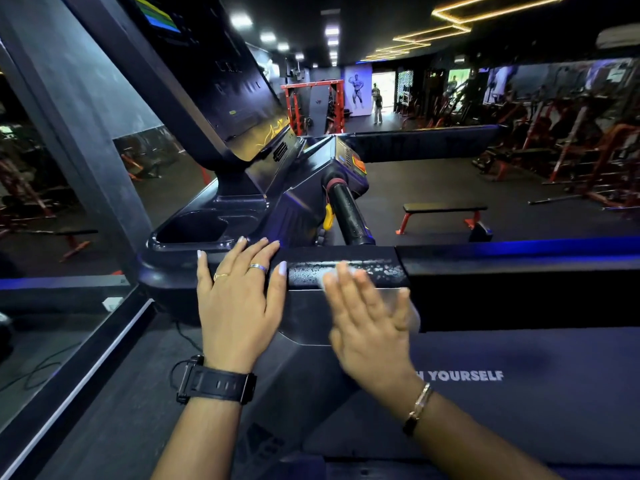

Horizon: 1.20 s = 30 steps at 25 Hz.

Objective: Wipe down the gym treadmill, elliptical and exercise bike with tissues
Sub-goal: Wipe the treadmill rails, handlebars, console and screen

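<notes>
Hands of a person rest on the black treadmill point(242, 188) that fills the left and middle of the frame. The left hand point(239, 292) lies flat on the near end of the padded handrail point(367, 268) at centre, fingers straight and slightly spread, holding nothing; two rings point(258, 267) show on its fingers and a black watch point(216, 382) sits on the wrist. Just to its right, the right hand point(370, 323) is blurred, its fingers straight and fanned, with the fingertips on the handrail. A pale, smeared sheet that looks like the tissue point(412, 311) shows under and beside this hand, pressed against the rail rather than pinched; how much of it lies beneath the palm cannot be told. A thin bracelet point(419, 407) circles that wrist. The rail's top is speckled with pale droplets just beyond the right fingertips. Above the left hand is a cup tray point(194, 230), and the console screen point(156, 15) rises toward the upper left. A short grip bar point(349, 213) with a yellow clip point(328, 216) beside it juts out at centre. The belt point(519, 393), printed with "YOURSELF", lies at lower right. Farther off, a flat bench point(443, 209) stands on the dark floor at right of centre, a red rack point(311, 105) stands at upper centre, and a distant person point(377, 102) stands near a bright doorway.
</notes>
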### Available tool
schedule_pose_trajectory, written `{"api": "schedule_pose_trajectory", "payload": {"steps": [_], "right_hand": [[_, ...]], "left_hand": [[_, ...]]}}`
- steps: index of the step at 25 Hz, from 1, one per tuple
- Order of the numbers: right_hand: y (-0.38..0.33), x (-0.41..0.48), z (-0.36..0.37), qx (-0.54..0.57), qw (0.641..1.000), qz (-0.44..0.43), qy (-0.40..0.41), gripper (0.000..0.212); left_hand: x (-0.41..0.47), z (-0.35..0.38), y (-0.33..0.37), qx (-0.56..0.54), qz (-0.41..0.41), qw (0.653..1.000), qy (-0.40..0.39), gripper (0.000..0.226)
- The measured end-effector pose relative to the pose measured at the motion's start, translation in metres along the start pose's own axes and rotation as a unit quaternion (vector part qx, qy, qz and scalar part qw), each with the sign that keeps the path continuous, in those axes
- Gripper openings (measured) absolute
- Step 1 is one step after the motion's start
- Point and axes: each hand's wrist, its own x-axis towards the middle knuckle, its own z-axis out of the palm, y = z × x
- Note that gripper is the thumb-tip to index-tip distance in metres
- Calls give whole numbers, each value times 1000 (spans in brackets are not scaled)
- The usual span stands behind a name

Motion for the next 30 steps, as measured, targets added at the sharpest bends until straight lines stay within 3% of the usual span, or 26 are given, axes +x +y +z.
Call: {"api": "schedule_pose_trajectory", "payload": {"steps": [3, 5, 8, 14, 21, 25, 30], "right_hand": [[-14, -20, 5, -13, 992, -122, -27, 64], [0, -42, 9, -28, 990, -134, -23, 70], [33, -56, 8, -31, 997, -71, -14, 79], [32, 6, -11, 37, 996, 82, 10, 61], [21, 75, -20, 139, 984, 56, -94, 49], [62, 65, -21, 97, 983, 81, -130, 45], [132, 32, -30, 37, 972, 175, -151, 43]], "left_hand": [[3, 3, 3, -12, 9, 1000, 10, 51], [3, 5, 3, -21, 16, 999, 20, 49], [3, 7, 3, -28, 23, 999, 38, 47], [3, 11, 8, -25, 26, 998, 56, 44], [12, 20, 27, -1, 52, 998, 36, 45], [14, 24, 45, -10, 73, 997, 29, 41], [15, 29, 70, -31, 89, 995, 23, 40]]}}
